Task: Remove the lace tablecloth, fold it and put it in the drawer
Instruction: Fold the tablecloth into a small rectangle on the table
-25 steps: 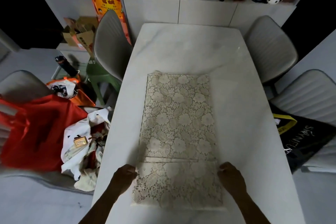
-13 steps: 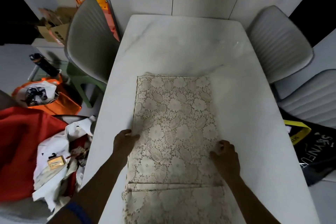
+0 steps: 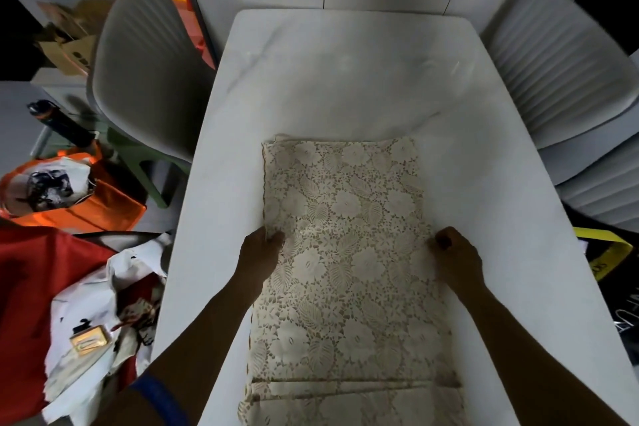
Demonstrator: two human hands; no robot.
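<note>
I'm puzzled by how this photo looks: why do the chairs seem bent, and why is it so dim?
Head view: a wide-angle lens bows the table edges and the chairs outward; the light is low, brightest on the far tabletop, with a faint glare streak there; the room's corners fall black; the lace tablecloth is fairly sharp between the left hand and right hand.

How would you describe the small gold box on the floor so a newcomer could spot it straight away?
Start at the white table and look down past its left edge to the heap of red and white cloth on the floor. The small gold box lies on the white fabric there, the only shiny, hard-edged rectangle among soft, crumpled things.
</note>
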